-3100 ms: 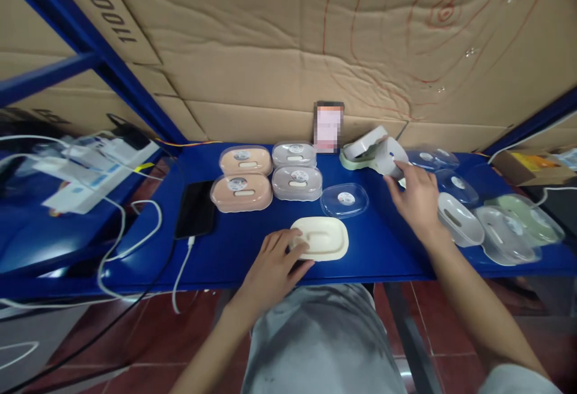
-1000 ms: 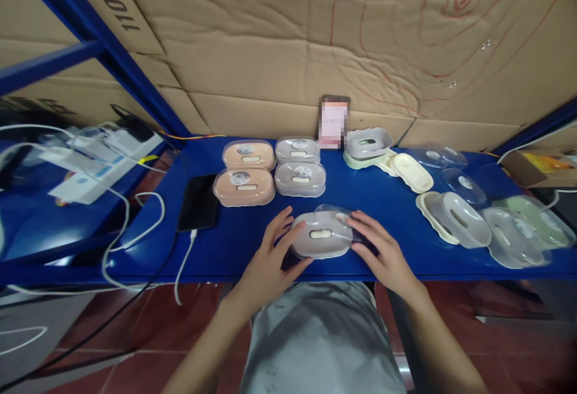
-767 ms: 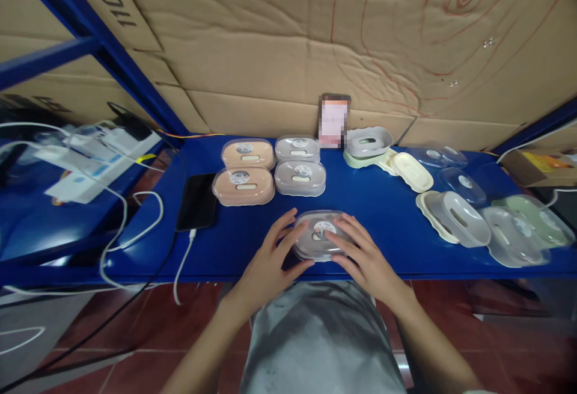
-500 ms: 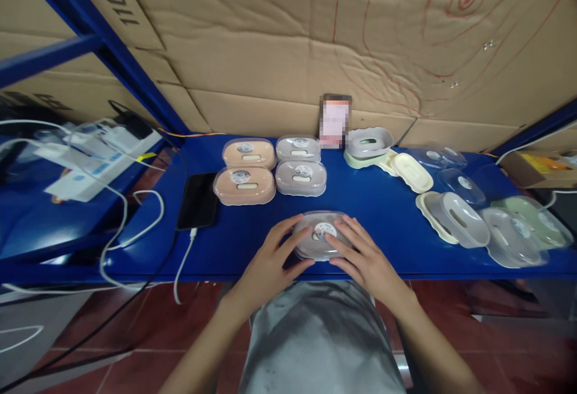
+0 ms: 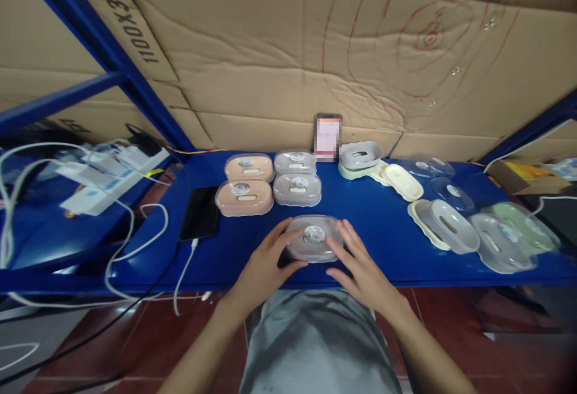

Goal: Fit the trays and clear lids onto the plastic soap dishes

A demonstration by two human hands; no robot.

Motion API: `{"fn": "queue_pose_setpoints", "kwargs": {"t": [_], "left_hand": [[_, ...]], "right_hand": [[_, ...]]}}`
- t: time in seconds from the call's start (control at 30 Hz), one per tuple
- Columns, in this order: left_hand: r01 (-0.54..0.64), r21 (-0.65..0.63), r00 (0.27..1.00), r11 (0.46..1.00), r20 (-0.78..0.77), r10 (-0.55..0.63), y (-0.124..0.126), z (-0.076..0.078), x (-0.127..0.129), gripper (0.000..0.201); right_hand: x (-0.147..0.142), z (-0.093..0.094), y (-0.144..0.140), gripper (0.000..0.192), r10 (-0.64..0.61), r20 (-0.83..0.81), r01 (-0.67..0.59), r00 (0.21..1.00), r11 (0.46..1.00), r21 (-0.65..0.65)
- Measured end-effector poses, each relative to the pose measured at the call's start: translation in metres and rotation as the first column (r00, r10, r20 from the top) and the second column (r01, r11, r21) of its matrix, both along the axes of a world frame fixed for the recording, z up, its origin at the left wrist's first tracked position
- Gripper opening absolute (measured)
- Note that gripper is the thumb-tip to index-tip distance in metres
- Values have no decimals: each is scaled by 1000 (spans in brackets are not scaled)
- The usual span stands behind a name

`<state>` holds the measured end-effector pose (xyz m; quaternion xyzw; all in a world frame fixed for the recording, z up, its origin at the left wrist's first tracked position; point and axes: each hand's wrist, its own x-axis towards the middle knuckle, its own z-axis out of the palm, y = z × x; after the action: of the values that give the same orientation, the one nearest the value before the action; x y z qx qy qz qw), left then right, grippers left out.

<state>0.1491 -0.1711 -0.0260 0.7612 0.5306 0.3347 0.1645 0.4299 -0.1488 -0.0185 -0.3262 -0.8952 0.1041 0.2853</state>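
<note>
A grey soap box [image 5: 315, 249] under a clear lid with a round sticker lies near the front edge of the table. My left hand [image 5: 270, 261] grips its left end, fingers over the lid and thumb along the front edge. At the right end, my right hand [image 5: 360, 264] has its fingers spread; one fingertip overlaps the lid and the thumb is off the box. Behind stand two lidded peach soap boxes [image 5: 244, 200] and two lidded grey soap boxes [image 5: 297, 192], in two rows.
At right lie an unlidded grey tray [image 5: 469, 234], cream pieces [image 5: 402, 182], loose clear lids [image 5: 451, 194], and lidded grey and green boxes [image 5: 534, 234]. A black phone [image 5: 199, 213] with a white cable lies left. Another phone [image 5: 327, 138] leans on the cardboard [image 5: 252, 99]. Power strips [image 5: 103, 183] sit far left.
The right hand has loosened and drawn slightly rightward off the lid, baring more of the sticker. The left hand stays on the box. The view has tilted up and shifted a little.
</note>
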Motion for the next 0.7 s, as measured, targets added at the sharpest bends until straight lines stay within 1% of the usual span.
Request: {"fn": "queue_pose_setpoints", "kwargs": {"t": [0.07, 0.13, 0.2, 0.27, 0.33, 0.4, 0.43, 0.5, 0.57, 0.7], "left_hand": [[-54, 86, 998, 995, 30, 51, 7, 10, -12, 56], [-140, 193, 989, 971, 70, 129, 22, 24, -31, 55], [-237, 295, 970, 926, 123, 209, 47, 39, -56, 60], [-278, 319, 958, 906, 165, 236, 78, 51, -83, 65], [-304, 260, 952, 917, 114, 283, 110, 55, -108, 67], [-330, 153, 944, 931, 49, 326, 135, 53, -127, 69], [-330, 125, 944, 936, 32, 329, 145, 51, -134, 70], [-321, 85, 947, 943, 12, 322, 158, 46, -144, 71], [-312, 64, 950, 948, 3, 312, 167, 43, -149, 76], [-288, 23, 957, 957, -26, 288, 179, 43, -153, 88]], "right_hand": [[5, -1, 1, 78, -55, -79, 50, 995, 997, -66], [7, -2, 2, 78, -111, -122, 92, 986, 984, -155], [7, -3, 4, 77, -137, -107, 108, 985, 964, -241], [5, -5, 5, 73, -132, -49, 112, 990, 950, -291], [2, -6, 6, 69, -115, 20, 116, 993, 947, -300], [0, -7, 6, 66, -108, 67, 123, 992, 953, -277], [0, -8, 6, 65, -107, 78, 124, 991, 958, -259], [-1, -9, 6, 63, -104, 86, 121, 991, 968, -221], [-2, -9, 6, 60, -94, 92, 110, 991, 975, -194], [-1, -9, 8, 56, -76, 100, 92, 992, 981, -169]]}}
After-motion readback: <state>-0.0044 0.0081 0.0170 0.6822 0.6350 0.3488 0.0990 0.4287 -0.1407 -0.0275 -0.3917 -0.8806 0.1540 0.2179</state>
